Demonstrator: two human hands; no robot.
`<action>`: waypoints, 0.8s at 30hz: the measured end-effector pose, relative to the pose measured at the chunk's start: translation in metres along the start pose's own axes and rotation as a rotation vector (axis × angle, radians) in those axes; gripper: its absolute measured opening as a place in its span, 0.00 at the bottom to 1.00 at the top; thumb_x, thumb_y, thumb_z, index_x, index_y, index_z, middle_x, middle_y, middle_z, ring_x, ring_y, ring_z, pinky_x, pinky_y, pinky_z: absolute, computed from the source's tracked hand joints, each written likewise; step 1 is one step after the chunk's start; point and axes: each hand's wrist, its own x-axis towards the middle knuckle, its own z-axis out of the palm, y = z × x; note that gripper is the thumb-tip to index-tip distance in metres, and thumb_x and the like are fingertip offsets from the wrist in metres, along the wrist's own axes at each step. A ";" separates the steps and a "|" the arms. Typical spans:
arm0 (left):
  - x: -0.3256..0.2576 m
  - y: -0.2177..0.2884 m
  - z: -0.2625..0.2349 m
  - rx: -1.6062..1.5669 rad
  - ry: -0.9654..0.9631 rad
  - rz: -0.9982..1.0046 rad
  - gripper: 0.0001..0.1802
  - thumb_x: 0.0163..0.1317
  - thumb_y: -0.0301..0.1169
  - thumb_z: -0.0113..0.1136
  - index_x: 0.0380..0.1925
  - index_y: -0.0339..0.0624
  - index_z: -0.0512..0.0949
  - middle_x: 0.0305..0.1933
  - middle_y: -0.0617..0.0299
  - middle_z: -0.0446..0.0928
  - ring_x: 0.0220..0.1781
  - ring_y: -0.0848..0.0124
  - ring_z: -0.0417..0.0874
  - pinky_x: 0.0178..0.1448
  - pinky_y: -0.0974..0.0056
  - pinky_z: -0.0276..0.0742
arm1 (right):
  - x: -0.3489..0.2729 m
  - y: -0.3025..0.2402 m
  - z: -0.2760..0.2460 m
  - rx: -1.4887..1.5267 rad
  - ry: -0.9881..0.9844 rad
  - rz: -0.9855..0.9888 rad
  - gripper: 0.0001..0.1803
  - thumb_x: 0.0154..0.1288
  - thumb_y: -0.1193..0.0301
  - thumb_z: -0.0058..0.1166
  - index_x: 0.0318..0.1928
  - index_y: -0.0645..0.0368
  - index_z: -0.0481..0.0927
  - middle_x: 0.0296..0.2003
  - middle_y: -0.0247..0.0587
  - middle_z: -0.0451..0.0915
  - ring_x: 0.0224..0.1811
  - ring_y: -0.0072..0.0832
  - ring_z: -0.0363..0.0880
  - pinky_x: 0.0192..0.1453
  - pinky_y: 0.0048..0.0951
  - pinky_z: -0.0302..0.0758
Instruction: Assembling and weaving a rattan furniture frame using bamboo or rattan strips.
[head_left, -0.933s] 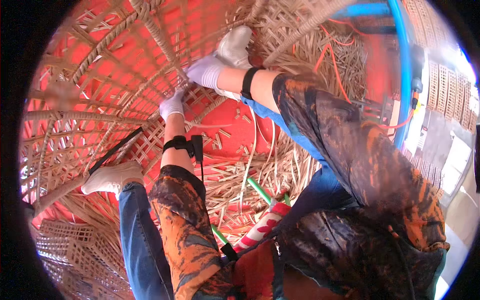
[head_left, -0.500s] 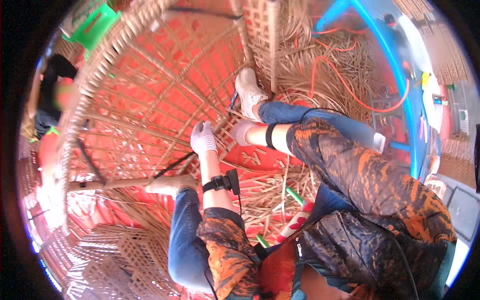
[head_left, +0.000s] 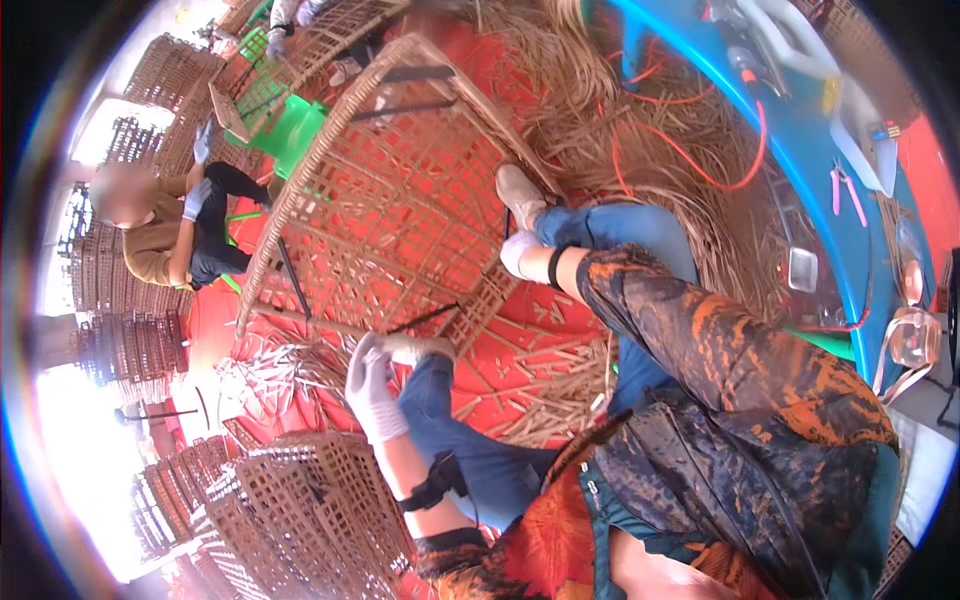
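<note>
A large woven rattan basket (head_left: 385, 190), open-latticed with a thick wrapped rim and black strips at places along its edges, stands tilted in front of my legs. My right hand (head_left: 518, 252), in a white glove, is closed at the basket's near right edge, beside my shoe; its fingertips are hidden. Near the basket's lower corner is my left hand (head_left: 374, 390), also gloved, its thumb and bent fingers apart with nothing visible between them. Whether the left fingertips touch the rim, I cannot tell. My shoes (head_left: 520, 195) are against the basket's near side.
Loose rattan strips (head_left: 560, 390) litter the red floor covering (head_left: 490, 350). At right, a blue table (head_left: 790, 120) carries pink-handled pliers (head_left: 848, 190) and an orange cord (head_left: 700, 172). Stacked woven baskets (head_left: 300, 500) stand lower left. A seated co-worker (head_left: 160, 230) is beyond a green stool (head_left: 290, 135).
The basket has turned and shifted away from me, as has my view. My left hand has come off the lattice toward the lower corner. The right hand stays at the near right edge.
</note>
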 end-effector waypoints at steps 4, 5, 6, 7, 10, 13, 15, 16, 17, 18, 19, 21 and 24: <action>-0.058 -0.017 -0.076 -0.061 0.124 -0.022 0.20 0.62 0.30 0.52 0.52 0.31 0.74 0.42 0.61 0.78 0.34 0.79 0.75 0.36 0.76 0.68 | -0.021 -0.035 -0.039 -0.181 -0.013 -0.094 0.15 0.55 0.73 0.56 0.45 0.57 0.83 0.45 0.41 0.82 0.48 0.35 0.82 0.44 0.38 0.78; -0.071 -0.023 -0.090 0.027 0.189 -0.014 0.19 0.63 0.30 0.52 0.52 0.31 0.74 0.43 0.60 0.78 0.35 0.78 0.75 0.36 0.76 0.68 | -0.024 -0.038 -0.048 -0.151 -0.116 -0.130 0.15 0.55 0.74 0.56 0.46 0.57 0.83 0.46 0.42 0.82 0.48 0.35 0.81 0.43 0.39 0.78; -0.075 -0.018 -0.086 0.095 0.200 0.025 0.19 0.64 0.30 0.52 0.52 0.31 0.74 0.43 0.59 0.78 0.36 0.78 0.76 0.36 0.76 0.69 | -0.013 -0.015 -0.037 -0.175 -0.054 -0.097 0.15 0.55 0.74 0.56 0.46 0.57 0.83 0.46 0.42 0.82 0.48 0.36 0.81 0.43 0.40 0.78; -0.086 -0.024 -0.096 0.083 0.205 0.008 0.19 0.64 0.30 0.53 0.52 0.32 0.74 0.44 0.59 0.78 0.36 0.77 0.75 0.36 0.76 0.69 | -0.014 -0.018 -0.041 -0.178 -0.039 -0.114 0.15 0.55 0.73 0.56 0.46 0.57 0.83 0.46 0.41 0.82 0.48 0.36 0.81 0.43 0.40 0.78; -0.122 -0.044 -0.114 -0.058 0.214 -0.069 0.18 0.64 0.32 0.54 0.51 0.32 0.75 0.45 0.58 0.78 0.37 0.76 0.76 0.37 0.75 0.70 | -0.012 -0.018 -0.043 -0.216 0.038 -0.129 0.16 0.52 0.72 0.58 0.44 0.57 0.83 0.43 0.41 0.83 0.46 0.36 0.82 0.43 0.39 0.78; -0.160 -0.044 -0.114 -0.065 0.232 -0.144 0.18 0.64 0.32 0.54 0.51 0.34 0.75 0.45 0.58 0.78 0.36 0.77 0.75 0.37 0.75 0.69 | -0.016 -0.022 -0.042 -0.274 0.068 -0.151 0.15 0.53 0.70 0.57 0.43 0.55 0.84 0.42 0.40 0.84 0.45 0.35 0.83 0.42 0.38 0.78; -0.149 -0.050 -0.112 -0.053 0.181 -0.083 0.18 0.63 0.31 0.55 0.51 0.33 0.75 0.45 0.57 0.78 0.36 0.77 0.76 0.37 0.75 0.70 | 0.003 -0.009 -0.049 -0.284 0.134 -0.138 0.14 0.54 0.70 0.56 0.42 0.55 0.85 0.40 0.39 0.84 0.44 0.35 0.83 0.40 0.39 0.79; -0.158 -0.053 -0.113 -0.058 0.204 -0.079 0.18 0.63 0.31 0.55 0.51 0.33 0.75 0.45 0.57 0.78 0.36 0.77 0.76 0.37 0.75 0.70 | 0.001 -0.015 -0.045 -0.353 0.141 -0.173 0.13 0.53 0.70 0.57 0.41 0.56 0.85 0.39 0.39 0.84 0.43 0.36 0.83 0.39 0.39 0.79; -0.166 -0.055 -0.112 -0.066 0.234 -0.093 0.18 0.63 0.31 0.55 0.50 0.33 0.76 0.44 0.58 0.78 0.36 0.77 0.76 0.36 0.75 0.70 | 0.000 -0.020 -0.044 -0.369 0.118 -0.188 0.14 0.52 0.70 0.57 0.41 0.56 0.85 0.39 0.39 0.84 0.42 0.36 0.83 0.39 0.40 0.79; -0.172 -0.055 -0.113 -0.071 0.258 -0.104 0.18 0.62 0.31 0.56 0.50 0.32 0.76 0.43 0.58 0.78 0.35 0.78 0.76 0.36 0.75 0.70 | -0.003 -0.025 -0.047 -0.382 0.096 -0.198 0.14 0.52 0.71 0.57 0.41 0.56 0.85 0.39 0.39 0.84 0.42 0.36 0.83 0.39 0.40 0.79; -0.177 -0.060 -0.114 -0.069 0.287 -0.095 0.18 0.62 0.31 0.56 0.50 0.31 0.75 0.42 0.58 0.78 0.34 0.77 0.76 0.34 0.75 0.70 | -0.006 -0.029 -0.049 -0.396 0.073 -0.211 0.14 0.51 0.71 0.58 0.41 0.57 0.84 0.39 0.40 0.84 0.43 0.36 0.83 0.39 0.41 0.79; -0.184 -0.068 -0.114 -0.105 0.293 -0.090 0.18 0.62 0.31 0.56 0.50 0.30 0.75 0.42 0.58 0.78 0.34 0.77 0.76 0.34 0.75 0.69 | -0.012 -0.032 -0.054 -0.405 0.086 -0.227 0.14 0.51 0.71 0.59 0.41 0.57 0.84 0.39 0.41 0.84 0.43 0.37 0.83 0.38 0.41 0.79; -0.191 -0.075 -0.110 -0.174 0.280 -0.113 0.19 0.63 0.31 0.56 0.50 0.30 0.74 0.42 0.57 0.78 0.33 0.77 0.76 0.33 0.75 0.69 | -0.024 -0.031 -0.061 -0.479 0.001 -0.234 0.15 0.54 0.71 0.59 0.44 0.57 0.83 0.43 0.40 0.83 0.45 0.37 0.82 0.41 0.43 0.79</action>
